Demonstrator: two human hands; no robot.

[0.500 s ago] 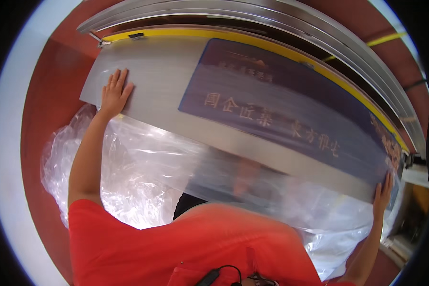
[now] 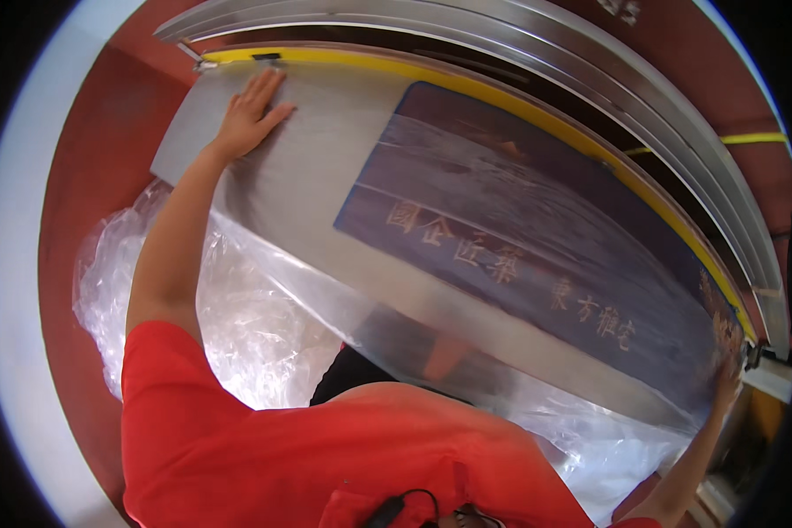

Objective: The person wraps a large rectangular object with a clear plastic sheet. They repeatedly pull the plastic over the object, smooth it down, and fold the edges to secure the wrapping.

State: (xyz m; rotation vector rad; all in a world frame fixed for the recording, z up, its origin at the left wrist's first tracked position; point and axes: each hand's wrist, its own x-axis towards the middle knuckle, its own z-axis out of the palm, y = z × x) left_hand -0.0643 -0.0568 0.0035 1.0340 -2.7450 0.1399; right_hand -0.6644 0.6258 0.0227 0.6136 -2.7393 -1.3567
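A long flat panel (image 2: 264, 207) lies across in front of me, grey with a dark blue printed area (image 2: 519, 224) bearing light characters. Clear plastic film (image 2: 502, 370) lies over it, wrinkled on the blue part, and hangs down past its near edge. My left hand (image 2: 253, 116) rests on the film-covered panel at the far left, fingers spread, fingertips close to the yellow strip (image 2: 352, 62) along the far edge. At the panel's right end my right hand (image 2: 728, 387) touches the film, its fingers stretched out but blurred.
Beyond the yellow strip runs a curved-looking metal rail (image 2: 537, 44) with a dark gap before it. Bunched clear plastic (image 2: 255, 326) lies below the panel at left. The floor (image 2: 88, 176) is red-brown. Boxy items (image 2: 774, 378) stand at the right edge.
Both hands have slid away from me over the panel, the left also slightly right. Wrinkles now show in the film over the blue area.
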